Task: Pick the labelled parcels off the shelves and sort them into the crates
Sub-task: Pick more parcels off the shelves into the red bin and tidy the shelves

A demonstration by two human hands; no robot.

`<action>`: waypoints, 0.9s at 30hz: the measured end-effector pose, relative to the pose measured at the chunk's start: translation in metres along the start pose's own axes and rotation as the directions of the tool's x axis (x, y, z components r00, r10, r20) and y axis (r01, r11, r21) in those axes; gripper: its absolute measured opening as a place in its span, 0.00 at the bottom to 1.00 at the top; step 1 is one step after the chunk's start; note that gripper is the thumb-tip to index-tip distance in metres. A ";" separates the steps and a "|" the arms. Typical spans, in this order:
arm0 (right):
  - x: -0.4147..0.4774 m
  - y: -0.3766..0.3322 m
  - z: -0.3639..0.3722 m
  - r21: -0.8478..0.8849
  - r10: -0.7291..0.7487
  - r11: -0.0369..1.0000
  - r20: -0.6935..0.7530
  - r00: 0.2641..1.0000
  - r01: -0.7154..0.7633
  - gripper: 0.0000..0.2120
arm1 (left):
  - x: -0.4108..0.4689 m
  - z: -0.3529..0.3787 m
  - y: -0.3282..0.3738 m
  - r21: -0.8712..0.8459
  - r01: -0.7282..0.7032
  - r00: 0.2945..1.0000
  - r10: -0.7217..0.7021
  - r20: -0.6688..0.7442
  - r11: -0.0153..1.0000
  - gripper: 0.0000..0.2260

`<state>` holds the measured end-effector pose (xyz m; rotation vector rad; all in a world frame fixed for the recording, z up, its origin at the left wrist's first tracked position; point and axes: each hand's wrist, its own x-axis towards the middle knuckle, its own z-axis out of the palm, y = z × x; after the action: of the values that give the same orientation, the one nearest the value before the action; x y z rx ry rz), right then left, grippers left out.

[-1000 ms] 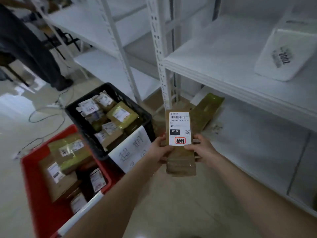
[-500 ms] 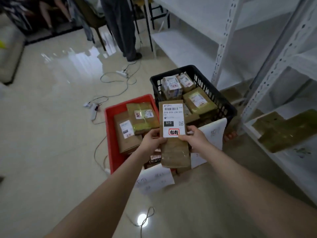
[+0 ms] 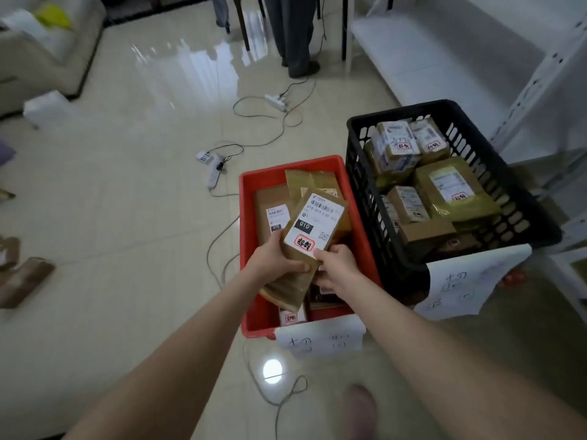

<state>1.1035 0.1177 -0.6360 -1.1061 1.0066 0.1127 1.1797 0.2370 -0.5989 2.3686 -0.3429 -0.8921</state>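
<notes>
- Head view: the flat brown cardboard parcel [image 3: 313, 230] with a white printed label, marked "010" and bearing a red-ringed stamp, is held tilted above the middle of the red plastic crate [image 3: 245, 217], label side up.
- The left hand [image 3: 273, 262] grips the parcel's left edge, thumb on top and fingers curled beneath it.
- The right hand [image 3: 338, 268] grips the parcel's lower right edge, thumb at the corner of the label.
- Inside the red crate, below the held parcel, lie other brown labelled parcels [image 3: 273, 211], one overlapping another.
- A white handwritten paper sign [image 3: 320, 339] hangs on the near wall of the red crate.
- Just right of the red crate, touching it or nearly so, stands a black slotted plastic crate [image 3: 360, 198] filled with brown and yellowish labelled packages [image 3: 451, 185]; a second white paper sheet [image 3: 467, 281] hangs from its near rim.
- Left of the red crate, on the glossy beige tile floor [image 3: 127, 217], lies a white power strip [image 3: 213, 173] with trailing cables.
- Beyond the red crate and to the right stand white metal shelves [image 3: 428, 58].
- Well beyond the red crate, another person's grey trouser leg [image 3: 295, 36] shows.
</notes>
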 end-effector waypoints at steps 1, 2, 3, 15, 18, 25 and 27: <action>0.011 0.002 0.001 0.011 0.019 1.000 0.008 1.000 -0.019 0.05 | 0.010 0.002 -0.001 0.069 0.017 1.000 -0.016 -0.009 0.998 0.43; 0.020 0.004 0.001 0.005 0.034 0.999 0.010 0.999 -0.034 0.04 | 0.019 0.006 -0.003 0.123 0.031 0.999 -0.030 -0.011 0.992 0.45; 0.028 0.005 -0.001 -0.007 0.042 0.999 0.006 0.999 -0.042 0.05 | 0.027 0.011 -0.004 0.175 0.041 0.999 -0.039 -0.013 0.984 0.46; 0.075 0.007 -0.038 -0.963 -0.422 0.137 0.154 0.893 0.231 0.23 | 0.084 0.049 -0.044 0.622 -0.150 0.985 0.059 0.165 0.769 0.58; 0.097 0.011 -0.048 -0.904 -0.198 -0.235 0.405 0.892 0.358 0.43 | 0.102 0.061 -0.063 0.732 -0.358 0.927 0.126 0.354 0.580 0.57; 0.158 0.061 -0.039 -0.929 0.125 -0.148 0.321 0.939 0.338 0.35 | 0.130 0.111 -0.110 0.665 -0.481 0.833 0.062 0.550 0.572 0.56; 0.169 0.079 -0.041 -0.942 0.202 -0.103 0.294 0.934 0.319 0.31 | 0.133 0.124 -0.125 0.626 -0.466 0.821 0.042 0.569 0.625 0.53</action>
<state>1.1334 0.0595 -0.8151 -2.4796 0.3000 1.2055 1.1998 0.2275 -0.8187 2.6060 -1.5168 -1.4216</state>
